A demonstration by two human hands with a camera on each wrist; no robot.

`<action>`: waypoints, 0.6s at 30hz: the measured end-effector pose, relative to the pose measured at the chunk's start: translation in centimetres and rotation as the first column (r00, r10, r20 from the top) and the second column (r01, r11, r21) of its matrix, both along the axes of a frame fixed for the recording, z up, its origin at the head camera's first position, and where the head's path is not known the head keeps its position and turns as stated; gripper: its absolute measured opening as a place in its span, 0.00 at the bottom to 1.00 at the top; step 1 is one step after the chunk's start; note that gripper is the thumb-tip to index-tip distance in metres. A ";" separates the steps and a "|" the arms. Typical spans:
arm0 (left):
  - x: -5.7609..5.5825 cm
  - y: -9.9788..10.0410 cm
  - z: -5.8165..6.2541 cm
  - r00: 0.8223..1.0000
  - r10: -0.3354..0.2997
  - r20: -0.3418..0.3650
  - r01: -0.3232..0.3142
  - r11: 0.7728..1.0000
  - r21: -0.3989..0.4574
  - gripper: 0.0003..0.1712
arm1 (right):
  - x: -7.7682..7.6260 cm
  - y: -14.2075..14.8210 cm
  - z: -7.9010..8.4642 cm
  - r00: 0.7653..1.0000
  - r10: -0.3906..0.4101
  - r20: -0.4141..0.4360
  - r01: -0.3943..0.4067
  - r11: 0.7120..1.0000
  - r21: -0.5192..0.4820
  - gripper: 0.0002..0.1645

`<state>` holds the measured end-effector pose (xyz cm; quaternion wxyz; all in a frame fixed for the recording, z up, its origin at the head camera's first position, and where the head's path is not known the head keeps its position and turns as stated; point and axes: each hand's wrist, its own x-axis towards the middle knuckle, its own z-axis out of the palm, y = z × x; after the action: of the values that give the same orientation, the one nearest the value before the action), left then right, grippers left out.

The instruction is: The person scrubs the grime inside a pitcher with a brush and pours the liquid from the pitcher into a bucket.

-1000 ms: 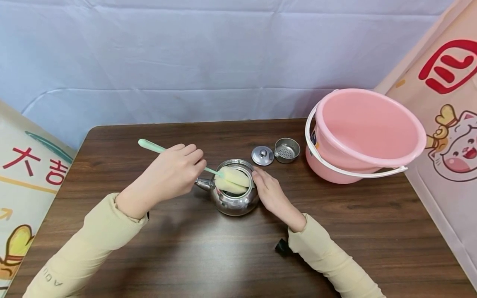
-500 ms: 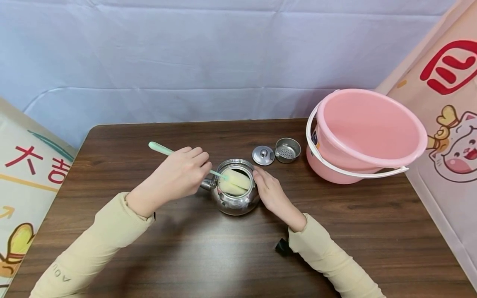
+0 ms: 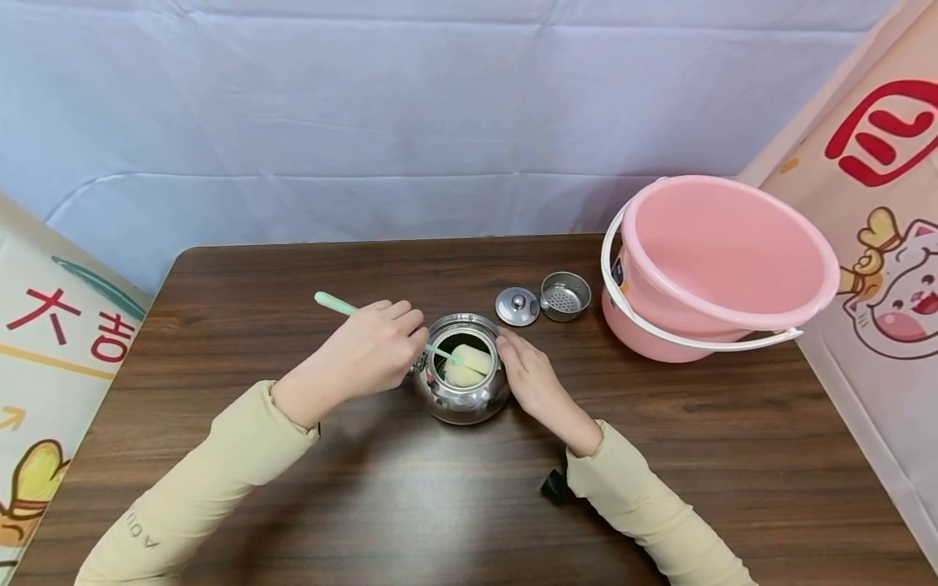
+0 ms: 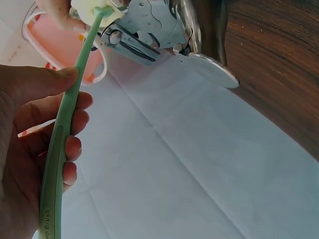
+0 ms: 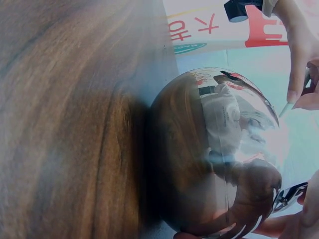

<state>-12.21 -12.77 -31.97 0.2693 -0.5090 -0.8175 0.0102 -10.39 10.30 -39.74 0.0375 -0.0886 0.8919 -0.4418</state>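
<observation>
Left hand [image 3: 370, 350] pinches the green brush [image 3: 335, 303] between thumb and curled fingers, handle slanting, probably so the sponge [image 3: 469, 370] can pass through the mouth of the kettle [image 3: 460, 407]. Sponge sits inside; kettle stands on the bench [image 3: 440, 505]. Right hand [image 3: 538, 382]: grip spread, fingers fairly straight against kettle's side near the rim, likely bracing it from sliding. Lid [image 3: 517, 306] and strainer [image 3: 565, 296] lie beyond, close together, presumably off to free the mouth.

Materials: kettle mirror-bright metal, round-bellied; sponge pale yellow, soft-looking; strainer perforated; bucket [image 3: 725, 252] smooth pink, plastic by appearance; bench dark, wood-grained.
</observation>
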 end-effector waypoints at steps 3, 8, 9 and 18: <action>-0.1 0.2 -0.1 1.000 0.008 -0.002 -0.008 1.000 0.009 0.09 | 0.0 0.0 0.0 1.000 -0.001 -0.001 0.001 1.000 0.000 0.27; -0.5 0.3 -0.5 1.000 0.017 -0.012 -0.016 0.999 0.041 0.08 | 0.0 -0.1 0.0 1.000 -0.003 0.002 0.003 1.000 -0.005 0.27; -0.6 0.3 -0.7 1.000 0.017 -0.014 -0.017 0.999 0.049 0.08 | 0.0 -0.1 0.0 1.000 -0.002 0.001 0.002 1.000 -0.004 0.27; -1.2 -0.1 -0.9 0.998 0.069 0.012 -0.070 0.996 0.052 0.08 | 0.0 -0.1 -0.1 1.000 -0.003 -0.009 0.003 1.000 0.005 0.27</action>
<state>-13.37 -12.84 -32.87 0.2776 -0.4731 -0.8361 -0.0045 -10.42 10.24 -39.88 0.0331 -0.0890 0.8934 -0.4391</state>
